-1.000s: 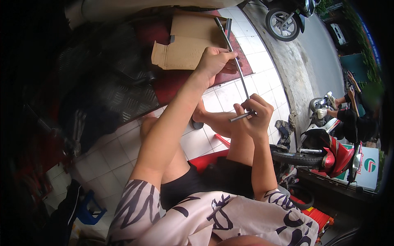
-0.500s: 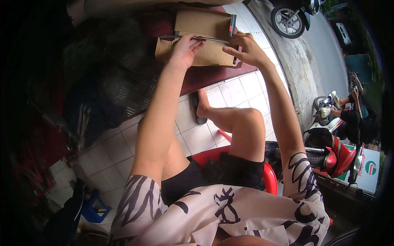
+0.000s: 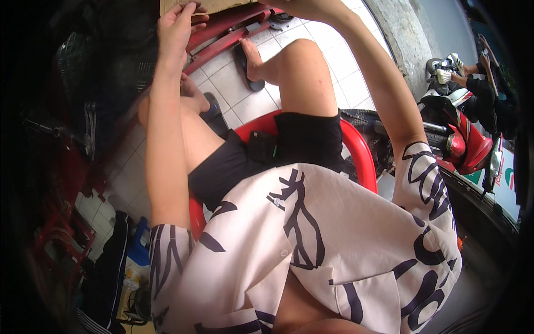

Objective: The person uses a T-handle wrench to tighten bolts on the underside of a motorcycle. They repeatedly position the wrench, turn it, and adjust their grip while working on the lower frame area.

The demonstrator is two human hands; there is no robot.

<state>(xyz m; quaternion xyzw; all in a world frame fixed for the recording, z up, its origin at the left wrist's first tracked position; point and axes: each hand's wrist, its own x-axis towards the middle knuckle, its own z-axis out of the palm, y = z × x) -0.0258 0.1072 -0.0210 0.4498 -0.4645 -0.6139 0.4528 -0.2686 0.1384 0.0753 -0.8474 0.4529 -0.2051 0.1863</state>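
At the top edge, brown cardboard (image 3: 222, 5) shows only as a narrow strip, the rest cut off. My left hand (image 3: 177, 30) is at its left end, thumb and forefinger pinched together and the other fingers curled over the cardboard's near edge. What sits in the pinch is too small to make out. My right hand (image 3: 303, 6) reaches to the right end of the cardboard. Its fingers are mostly beyond the frame, so their grip is hidden.
Below the cardboard runs a red metal frame (image 3: 222, 42). I sit on a red plastic chair (image 3: 360, 153) over white tiles. A red motorbike (image 3: 470, 145) stands at the right, with another person's legs beyond. A blue stool (image 3: 139, 245) is at the lower left.
The view has tipped down toward my lap, so the cardboard and both hands now sit at the top edge. The thin dark strip between my hands has left the picture.
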